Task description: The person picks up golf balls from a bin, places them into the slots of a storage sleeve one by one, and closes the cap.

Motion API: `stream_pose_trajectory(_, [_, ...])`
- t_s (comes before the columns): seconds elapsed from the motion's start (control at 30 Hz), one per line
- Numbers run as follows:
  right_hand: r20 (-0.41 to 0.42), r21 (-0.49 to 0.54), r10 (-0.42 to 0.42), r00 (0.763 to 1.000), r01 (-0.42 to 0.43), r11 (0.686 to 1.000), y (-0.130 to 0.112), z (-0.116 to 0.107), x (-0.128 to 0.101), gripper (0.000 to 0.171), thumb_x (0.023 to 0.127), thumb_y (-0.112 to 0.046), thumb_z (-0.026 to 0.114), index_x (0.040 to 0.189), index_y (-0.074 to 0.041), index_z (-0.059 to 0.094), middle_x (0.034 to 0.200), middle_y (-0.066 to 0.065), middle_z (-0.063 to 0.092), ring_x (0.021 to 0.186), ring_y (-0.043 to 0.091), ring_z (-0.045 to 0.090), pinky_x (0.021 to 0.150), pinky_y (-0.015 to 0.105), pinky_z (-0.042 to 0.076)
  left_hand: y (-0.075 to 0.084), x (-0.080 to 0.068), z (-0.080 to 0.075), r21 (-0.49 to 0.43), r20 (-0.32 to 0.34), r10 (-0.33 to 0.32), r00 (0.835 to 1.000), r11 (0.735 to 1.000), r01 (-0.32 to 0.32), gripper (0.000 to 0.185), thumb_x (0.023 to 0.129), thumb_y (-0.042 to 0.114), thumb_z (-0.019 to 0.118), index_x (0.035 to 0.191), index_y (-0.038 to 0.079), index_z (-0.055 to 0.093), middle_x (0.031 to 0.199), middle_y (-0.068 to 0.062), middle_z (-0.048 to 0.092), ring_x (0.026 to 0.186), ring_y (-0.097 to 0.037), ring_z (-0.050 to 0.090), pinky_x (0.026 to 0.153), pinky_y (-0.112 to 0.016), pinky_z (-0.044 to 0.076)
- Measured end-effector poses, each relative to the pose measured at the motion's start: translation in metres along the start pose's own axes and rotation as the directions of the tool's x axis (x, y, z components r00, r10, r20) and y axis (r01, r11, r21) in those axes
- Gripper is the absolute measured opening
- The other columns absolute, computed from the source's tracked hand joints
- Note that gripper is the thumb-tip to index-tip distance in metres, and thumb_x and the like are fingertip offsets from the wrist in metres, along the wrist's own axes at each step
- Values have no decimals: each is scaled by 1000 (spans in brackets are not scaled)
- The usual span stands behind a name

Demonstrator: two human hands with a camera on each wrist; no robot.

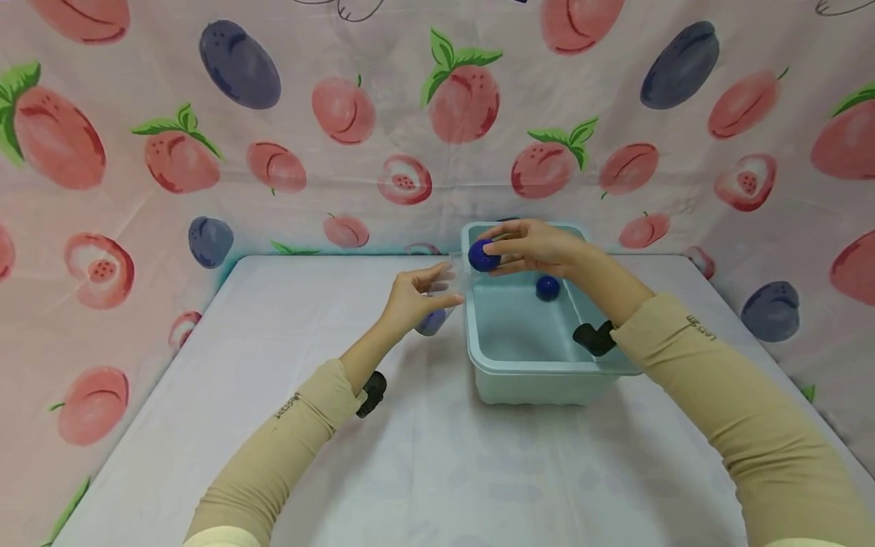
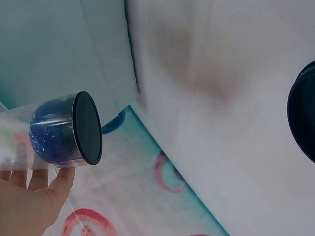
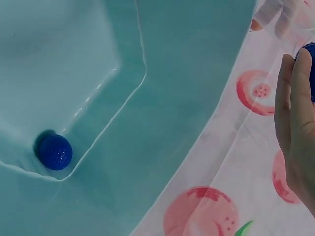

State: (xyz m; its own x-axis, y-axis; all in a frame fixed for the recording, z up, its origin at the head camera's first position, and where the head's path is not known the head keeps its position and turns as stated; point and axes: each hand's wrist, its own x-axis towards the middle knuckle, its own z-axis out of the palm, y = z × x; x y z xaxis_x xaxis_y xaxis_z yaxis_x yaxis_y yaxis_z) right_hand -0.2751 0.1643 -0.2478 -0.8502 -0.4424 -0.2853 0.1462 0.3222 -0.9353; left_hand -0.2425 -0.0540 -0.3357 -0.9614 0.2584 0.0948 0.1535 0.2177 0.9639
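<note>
My left hand point(image 1: 409, 302) grips a clear cylindrical container point(image 1: 459, 275), tilted beside the bin's left rim. A blue ball point(image 2: 48, 132) sits at its lower end, against the dark round base point(image 2: 89, 128). Between thumb and fingers of my right hand point(image 1: 543, 248) is another blue ball point(image 1: 483, 257), right by the container's upper end and above the bin's left rim. Inside the light blue bin point(image 1: 547, 367) a further blue ball point(image 1: 548, 288) lies on the floor, in a corner in the right wrist view.
The bin stands on a white-covered table point(image 1: 273, 334), towards its back edge. Behind the table hangs a fruit-print cloth point(image 1: 396, 45). Black wrist cameras show at the left cuff point(image 1: 372, 393) and the right cuff point(image 1: 593, 339), the latter over the bin.
</note>
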Motion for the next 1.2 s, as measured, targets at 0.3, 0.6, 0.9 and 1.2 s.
stream_pose_trajectory(0.3, [3,42,-31,1000,31,999,-2,0,2,42,97,-21,52,130,3,45,101,5,64,87,14,68,84,31,56,-5,5,0,21,-30,14,999,1000,-14,61,79,16,77,135,10,52,129,-10,60,120,-26,57,106,-42,41])
stream_pose_trajectory(0.6, [12,29,-27,1000,26,999,0,-3,3,41,98,-20,51,131,3,44,98,3,64,86,12,68,85,34,55,-7,5,-1,22,-27,-14,1000,1000,14,61,79,17,77,135,13,52,124,-10,63,125,-23,54,108,-40,39])
stream_pose_trajectory(0.9, [-4,-13,-19,1000,19,1000,6,-9,3,41,98,-21,51,131,2,44,101,2,62,91,14,66,89,36,54,-6,6,-1,12,-6,7,1000,1000,-7,62,78,15,77,135,11,52,125,-10,63,125,-22,53,108,-39,39])
stream_pose_trajectory(1.2, [-30,-71,-2,1000,0,998,11,-17,5,41,98,-21,51,130,3,45,103,2,61,89,11,66,89,36,54,-8,6,-2,19,-13,3,1000,1000,-3,62,78,15,78,134,12,53,125,-9,63,124,-22,54,107,-39,40])
